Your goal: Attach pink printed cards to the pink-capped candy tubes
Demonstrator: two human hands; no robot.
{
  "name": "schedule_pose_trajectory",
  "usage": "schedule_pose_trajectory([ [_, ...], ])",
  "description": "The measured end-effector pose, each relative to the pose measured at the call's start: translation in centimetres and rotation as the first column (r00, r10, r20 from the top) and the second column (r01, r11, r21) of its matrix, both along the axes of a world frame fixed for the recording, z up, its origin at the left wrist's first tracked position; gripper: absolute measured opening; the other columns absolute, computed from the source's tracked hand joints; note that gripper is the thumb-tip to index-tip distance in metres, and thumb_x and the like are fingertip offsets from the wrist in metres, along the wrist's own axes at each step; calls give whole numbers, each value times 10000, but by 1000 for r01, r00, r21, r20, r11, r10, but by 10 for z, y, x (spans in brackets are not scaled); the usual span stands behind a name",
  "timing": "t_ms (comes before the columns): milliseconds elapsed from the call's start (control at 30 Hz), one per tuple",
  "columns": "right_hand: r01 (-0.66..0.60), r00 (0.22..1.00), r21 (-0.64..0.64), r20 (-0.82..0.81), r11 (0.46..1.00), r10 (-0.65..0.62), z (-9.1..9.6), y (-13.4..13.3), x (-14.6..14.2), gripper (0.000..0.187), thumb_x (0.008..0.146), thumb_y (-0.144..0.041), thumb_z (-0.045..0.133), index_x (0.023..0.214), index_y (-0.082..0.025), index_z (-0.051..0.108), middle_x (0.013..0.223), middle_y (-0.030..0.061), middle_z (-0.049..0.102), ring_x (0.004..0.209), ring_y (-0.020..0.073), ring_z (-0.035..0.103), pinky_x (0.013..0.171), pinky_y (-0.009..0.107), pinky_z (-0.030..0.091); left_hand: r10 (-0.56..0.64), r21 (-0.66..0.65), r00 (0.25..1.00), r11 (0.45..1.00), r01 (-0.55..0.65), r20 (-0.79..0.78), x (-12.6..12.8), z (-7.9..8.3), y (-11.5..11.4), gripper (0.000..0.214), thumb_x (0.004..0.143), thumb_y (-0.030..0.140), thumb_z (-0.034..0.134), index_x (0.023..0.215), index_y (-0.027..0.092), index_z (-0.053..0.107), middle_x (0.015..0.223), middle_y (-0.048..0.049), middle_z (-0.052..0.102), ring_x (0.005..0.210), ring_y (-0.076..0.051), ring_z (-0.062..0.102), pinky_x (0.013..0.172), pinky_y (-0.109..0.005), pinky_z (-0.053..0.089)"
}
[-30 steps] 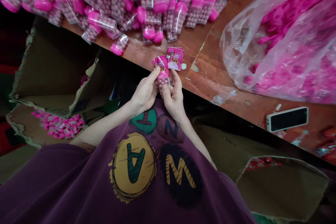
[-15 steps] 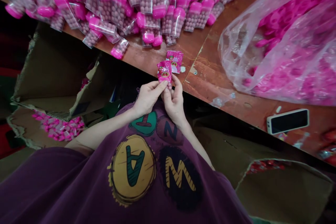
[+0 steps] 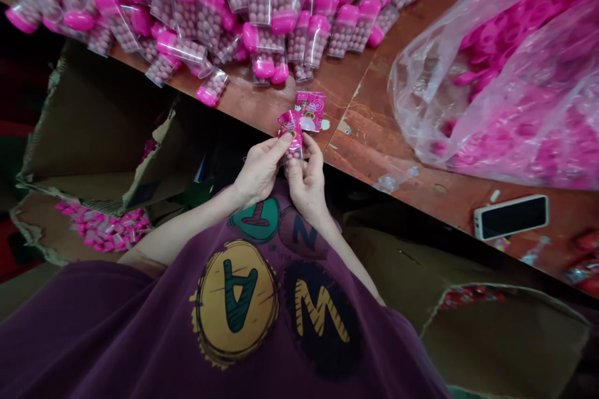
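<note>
At far left, below a reddish-brown wooden table (image 3: 369, 137), a torn-edged brown cardboard box (image 3: 93, 106) gapes open, with a heap of small pink-and-clear pieces (image 3: 112, 230) beneath it. A large pile of clear plastic containers with glossy pink caps (image 3: 259, 0), filled with pale pink balls, covers the table's left and middle part, some lying on their sides. At the table's near edge, the left hand (image 3: 262, 168) pinches a small clear container of pink balls in a printed pink wrapper (image 3: 294, 148), its thumb pressing on the wrapper. The right hand (image 3: 306, 181) grips the same container from the other side, thumb near its lower end. Just beyond it, flat on the table, lies a loose printed pink wrapper (image 3: 317, 113). On the table's right part sits a translucent plastic bag (image 3: 412, 87) holding bright pink plastic parts (image 3: 496, 43). Below the table on that side stands an open cardboard carton (image 3: 510, 349); a white-edged phone with a dark screen (image 3: 513, 218) rests near the table's front edge.
</note>
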State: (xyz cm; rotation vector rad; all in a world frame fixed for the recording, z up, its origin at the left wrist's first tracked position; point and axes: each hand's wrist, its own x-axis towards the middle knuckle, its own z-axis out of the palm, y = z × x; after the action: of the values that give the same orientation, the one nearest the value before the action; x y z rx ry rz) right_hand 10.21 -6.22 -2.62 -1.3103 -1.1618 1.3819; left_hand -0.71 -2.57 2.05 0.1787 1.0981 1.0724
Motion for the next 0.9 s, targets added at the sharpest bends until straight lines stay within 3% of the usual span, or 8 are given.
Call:
schedule_pose_trajectory([
  [200,-50,995,41,85,998,46,-5,3,6,609,1066,-574,558,1596,-313,409,1234,79,740,895,184,753,857,379,663,-24,19,998,1000,23,56,-1,-4,-5,278,871,377,890,795,141,764,788,-37,753,762,-122,692,786,-251,534],
  [300,-48,967,127,256,991,14,-6,8,12,581,1068,-545,553,1559,-249,461,1144,80,782,809,172,753,770,340,652,-68,61,992,996,62,103,-4,-5,-3,204,880,313,876,866,134,778,834,-37,775,761,-117,705,812,-249,557],
  [367,-53,882,238,467,970,-67,-5,11,17,534,1065,-512,553,1507,-214,536,1113,92,803,809,184,761,756,330,641,-73,75,990,995,65,118,-4,-4,-3,176,876,269,871,953,139,782,879,-37,794,764,-121,720,828,-260,573],
  [433,-119,744,327,655,938,-134,-1,12,21,470,1069,-454,547,1463,-208,612,1014,80,810,793,193,758,774,332,628,-41,93,993,995,31,110,-4,-1,-3,188,870,225,866,1017,146,779,918,-38,809,766,-120,728,829,-259,579],
  [533,-233,633,382,758,894,-158,6,12,26,435,1075,-415,564,1455,-228,663,870,52,769,777,201,739,813,351,623,-45,121,994,992,32,104,-6,3,-1,128,896,198,815,1008,142,789,971,-62,824,815,-135,747,832,-261,580],
  [667,-219,784,380,617,899,-69,10,10,25,525,1041,-506,631,1500,-253,604,1100,90,770,946,235,752,880,402,659,-89,125,985,990,71,145,-10,5,5,149,964,194,662,972,140,801,1071,-106,832,1039,-207,775,952,-325,595],
  [767,-69,912,325,404,943,-72,7,8,19,532,1044,-498,622,1517,-274,528,1271,105,741,1066,238,753,952,427,665,-61,126,981,991,38,183,-9,5,7,181,941,132,605,947,140,786,1081,-112,829,1135,-225,762,1028,-357,589],
  [900,95,977,200,168,975,-130,4,8,12,537,1005,-479,694,1465,-295,487,1258,83,730,1030,202,758,947,394,668,-63,103,983,994,45,173,-7,6,7,160,916,104,611,940,147,763,1012,-92,815,1103,-209,765,1027,-343,590],
])
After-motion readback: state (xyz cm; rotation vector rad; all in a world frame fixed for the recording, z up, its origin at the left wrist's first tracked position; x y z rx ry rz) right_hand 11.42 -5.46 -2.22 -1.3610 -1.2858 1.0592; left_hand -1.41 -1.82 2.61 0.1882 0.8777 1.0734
